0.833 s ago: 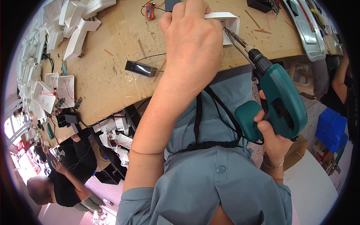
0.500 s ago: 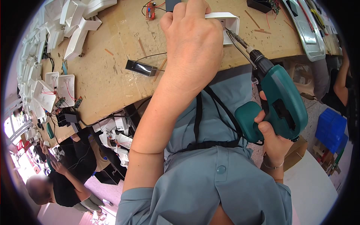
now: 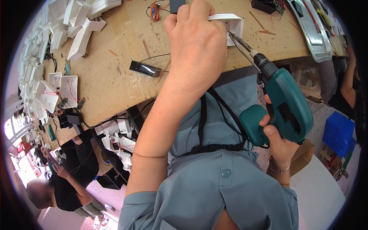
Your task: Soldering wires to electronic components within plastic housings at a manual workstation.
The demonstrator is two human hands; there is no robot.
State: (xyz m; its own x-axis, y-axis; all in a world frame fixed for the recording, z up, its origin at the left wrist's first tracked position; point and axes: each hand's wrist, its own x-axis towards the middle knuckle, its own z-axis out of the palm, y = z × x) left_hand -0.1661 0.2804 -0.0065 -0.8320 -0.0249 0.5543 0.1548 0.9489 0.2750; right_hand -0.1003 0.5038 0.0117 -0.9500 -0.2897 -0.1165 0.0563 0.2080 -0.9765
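A: State the position of the workpiece.

B: The white housing [image 3: 238, 26] is at the near edge of the worktop [image 3: 111, 82], its interior visible, directly beside the left hand [image 3: 198, 46].

A: State the condition of the fingers.

B: Right hand [image 3: 280, 143]: fingers clamped around the handle of the green soldering gun [image 3: 288, 92]. The tip points into the housing; contact cannot be determined. Left hand: fingers bent, tips hidden; grip cannot be determined.

A: List adjacent items.

B: Left of the left wrist, a glossy black module [image 3: 145, 69]; beyond it, a red circuit board [image 3: 154, 13]. Far left, piled white casings [image 3: 79, 44]. Right, a metal tray [image 3: 316, 44].
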